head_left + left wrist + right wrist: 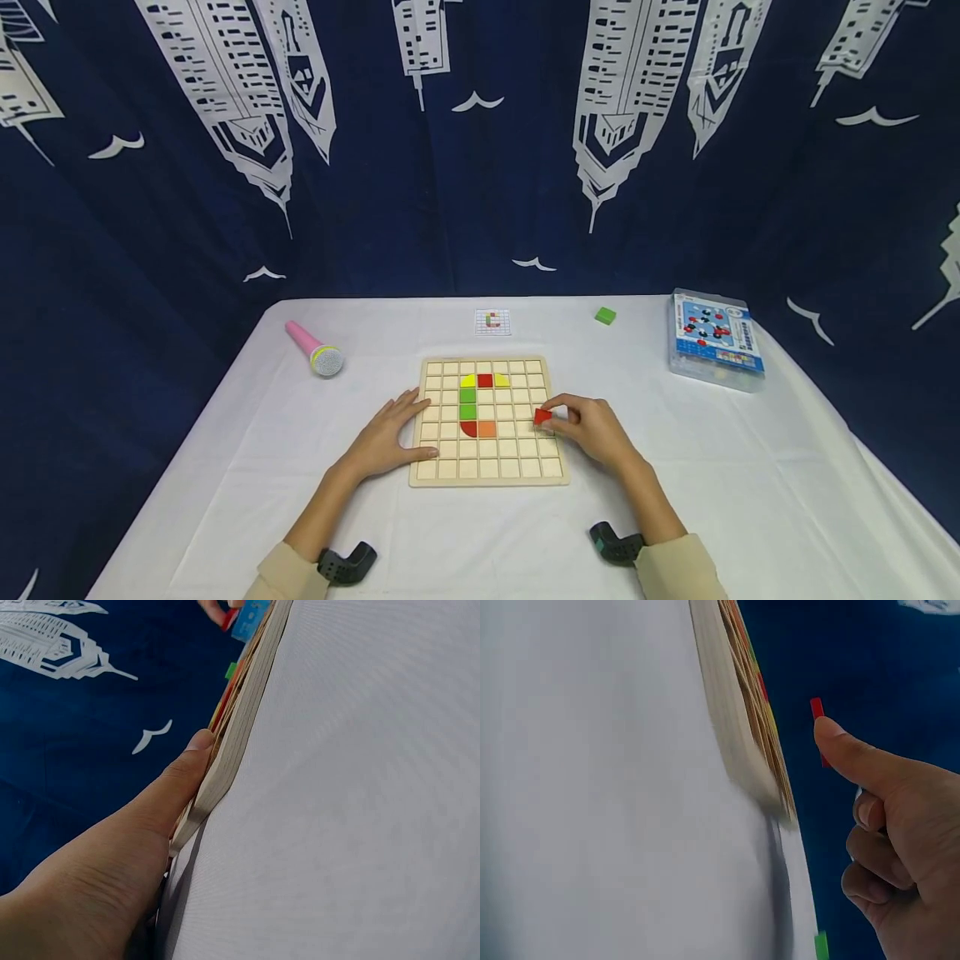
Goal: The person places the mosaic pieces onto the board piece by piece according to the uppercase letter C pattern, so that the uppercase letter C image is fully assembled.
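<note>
A wooden grid board (525, 471) lies on the white table. Set in its cells are two yellow pieces (502, 381), a red square (485, 381), two green squares (468, 412), a dark red rounded piece (468, 429) and an orange square (487, 429). My left hand (386, 437) rests at the board's left edge, fingers spread, its thumb (187, 769) on the rim. Above the right side of the board, my right hand (592, 429) pinches a red tile (542, 416) between thumb and finger. In the right wrist view the red tile (817, 709) shows edge-on, apart from the board.
Behind the board lies a small pattern card (492, 322). A loose green tile (605, 316) sits to its right. A clear plastic box (716, 340) with a blue label stands at the back right, and a pink toy microphone (315, 350) lies at the left.
</note>
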`<state>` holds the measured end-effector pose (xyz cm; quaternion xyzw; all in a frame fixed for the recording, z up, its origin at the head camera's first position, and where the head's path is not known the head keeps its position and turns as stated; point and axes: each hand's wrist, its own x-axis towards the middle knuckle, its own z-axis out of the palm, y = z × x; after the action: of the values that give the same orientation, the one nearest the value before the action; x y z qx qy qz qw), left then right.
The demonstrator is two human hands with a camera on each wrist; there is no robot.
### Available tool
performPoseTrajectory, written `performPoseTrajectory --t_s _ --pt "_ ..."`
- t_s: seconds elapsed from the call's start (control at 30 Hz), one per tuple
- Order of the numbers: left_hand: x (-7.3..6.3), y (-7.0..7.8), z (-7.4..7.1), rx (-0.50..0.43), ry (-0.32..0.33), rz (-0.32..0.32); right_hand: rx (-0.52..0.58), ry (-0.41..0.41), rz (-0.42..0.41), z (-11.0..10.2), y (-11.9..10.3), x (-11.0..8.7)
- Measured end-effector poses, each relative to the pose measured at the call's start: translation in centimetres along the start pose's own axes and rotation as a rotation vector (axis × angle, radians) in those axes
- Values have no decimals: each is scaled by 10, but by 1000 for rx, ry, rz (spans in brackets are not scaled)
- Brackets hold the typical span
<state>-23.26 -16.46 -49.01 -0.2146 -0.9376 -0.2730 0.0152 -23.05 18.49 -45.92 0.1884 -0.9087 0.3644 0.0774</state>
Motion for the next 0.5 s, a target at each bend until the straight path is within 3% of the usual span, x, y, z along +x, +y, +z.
performPoseTrajectory --t_s 0.2,0.5 --pt "0 0 1 -4 0 -1 11 -100 -71 26 -17 11" --pt "1 1 1 -2 1 3 -5 -122 -64 40 -20 15"
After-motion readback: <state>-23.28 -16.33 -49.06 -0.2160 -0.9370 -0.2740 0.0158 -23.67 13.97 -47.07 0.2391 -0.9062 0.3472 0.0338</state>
